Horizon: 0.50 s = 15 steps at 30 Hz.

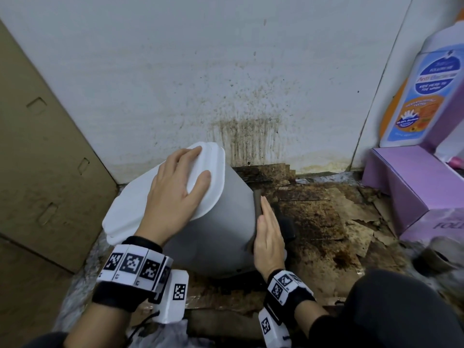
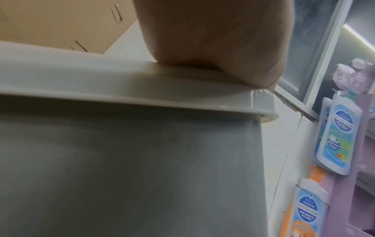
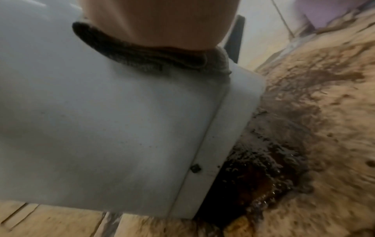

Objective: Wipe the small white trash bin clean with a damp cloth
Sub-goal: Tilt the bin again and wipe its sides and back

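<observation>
The small white trash bin (image 1: 221,237) leans over to the left on the floor with its white lid (image 1: 125,214) closed. My left hand (image 1: 185,172) lies flat on the lid, fingers spread and straight. My right hand (image 1: 267,222) presses a dark damp cloth (image 1: 257,202) against the bin's right side with straight fingers. In the right wrist view the cloth (image 3: 142,57) bunches under my palm on the bin's wall (image 3: 101,112). The left wrist view shows my palm on the lid's rim (image 2: 101,86) above the grey-white bin body (image 2: 121,168). A black pedal (image 1: 286,224) sticks out beside the right hand.
Wet, brown-stained cardboard (image 1: 321,222) covers the floor right of the bin, below a stained white wall (image 1: 246,136). A cardboard box (image 1: 45,172) stands close on the left. A purple box (image 1: 406,182) and a wash bottle (image 1: 426,96) stand at the right. My knee (image 1: 401,310) is bottom right.
</observation>
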Motion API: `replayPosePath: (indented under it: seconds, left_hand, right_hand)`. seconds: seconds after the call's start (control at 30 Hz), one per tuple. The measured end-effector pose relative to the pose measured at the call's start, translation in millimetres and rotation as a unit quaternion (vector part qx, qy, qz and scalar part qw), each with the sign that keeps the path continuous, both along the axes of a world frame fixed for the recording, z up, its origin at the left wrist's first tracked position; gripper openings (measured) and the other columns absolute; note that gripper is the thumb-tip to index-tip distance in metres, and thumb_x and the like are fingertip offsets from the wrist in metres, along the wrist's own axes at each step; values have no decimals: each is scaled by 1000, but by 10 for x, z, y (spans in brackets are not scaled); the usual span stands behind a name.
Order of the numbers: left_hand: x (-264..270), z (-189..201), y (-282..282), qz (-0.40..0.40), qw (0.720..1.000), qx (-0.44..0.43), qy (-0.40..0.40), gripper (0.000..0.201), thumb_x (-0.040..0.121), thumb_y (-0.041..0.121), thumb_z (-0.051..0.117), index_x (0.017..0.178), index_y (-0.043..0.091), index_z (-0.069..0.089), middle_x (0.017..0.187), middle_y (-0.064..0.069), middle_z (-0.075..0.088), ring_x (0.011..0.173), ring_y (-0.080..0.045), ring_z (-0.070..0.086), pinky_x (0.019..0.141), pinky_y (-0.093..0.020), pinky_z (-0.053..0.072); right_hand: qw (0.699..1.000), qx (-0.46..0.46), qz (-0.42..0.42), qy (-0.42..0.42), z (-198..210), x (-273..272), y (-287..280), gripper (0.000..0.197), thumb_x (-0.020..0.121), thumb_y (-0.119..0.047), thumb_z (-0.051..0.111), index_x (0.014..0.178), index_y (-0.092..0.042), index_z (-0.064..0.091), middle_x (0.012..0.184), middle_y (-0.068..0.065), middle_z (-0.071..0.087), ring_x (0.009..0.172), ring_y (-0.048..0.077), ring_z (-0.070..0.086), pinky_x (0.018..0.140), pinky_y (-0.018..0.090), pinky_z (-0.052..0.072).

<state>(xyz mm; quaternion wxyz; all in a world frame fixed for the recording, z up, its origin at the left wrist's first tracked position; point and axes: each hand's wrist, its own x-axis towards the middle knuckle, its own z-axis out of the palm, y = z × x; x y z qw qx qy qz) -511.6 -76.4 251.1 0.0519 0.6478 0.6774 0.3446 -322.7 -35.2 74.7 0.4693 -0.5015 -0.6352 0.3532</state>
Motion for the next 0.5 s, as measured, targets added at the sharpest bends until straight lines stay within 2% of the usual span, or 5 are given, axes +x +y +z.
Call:
replayPosePath:
  seconds: [0.1, 0.23, 0.27, 0.4, 0.5]
  left_hand:
    - [-75, 5, -4, 5, 1000, 1, -10, 58, 96, 57, 36, 150, 37, 38, 151, 14, 36, 140, -10, 34, 112, -38, 30]
    - [-81, -4, -7, 8, 1000, 4, -12, 57, 96, 56, 37, 149, 37, 39, 151, 14, 37, 140, -10, 35, 112, -37, 30]
    - [-70, -5, -1, 9, 1000, 5, -7, 57, 96, 55, 37, 149, 37, 39, 151, 14, 37, 140, -10, 35, 111, -37, 30]
    - [-55, -20, 12, 14, 1000, 9, 1, 57, 96, 55, 36, 150, 36, 39, 151, 12, 38, 140, -11, 35, 110, -36, 30]
    - [-89, -28, 4, 18, 1000, 13, -3, 57, 95, 55, 37, 149, 36, 40, 150, 13, 38, 139, -10, 35, 107, -33, 29]
  right_hand:
    - [1000, -29, 3, 0, -136, 62, 19, 58, 108, -45, 19, 161, -28, 33, 167, -15, 31, 153, -7, 21, 128, 28, 16]
    - [999, -39, -13, -6, -226, 94, -2, 56, 108, -43, 21, 160, -29, 34, 167, -15, 32, 153, -7, 21, 123, 12, 10]
    - [999, -39, -22, -2, -229, 79, 0, 57, 108, -45, 20, 160, -28, 36, 166, -14, 33, 153, -5, 23, 124, 13, 11]
    - [996, -41, -80, 18, -138, -68, -6, 74, 100, -57, 12, 158, -22, 41, 164, -7, 40, 153, 6, 31, 128, 32, 20]
    - [993, -58, -99, 37, 126, -233, -7, 83, 94, -60, 5, 157, -20, 41, 164, -4, 40, 154, 10, 31, 128, 36, 19]
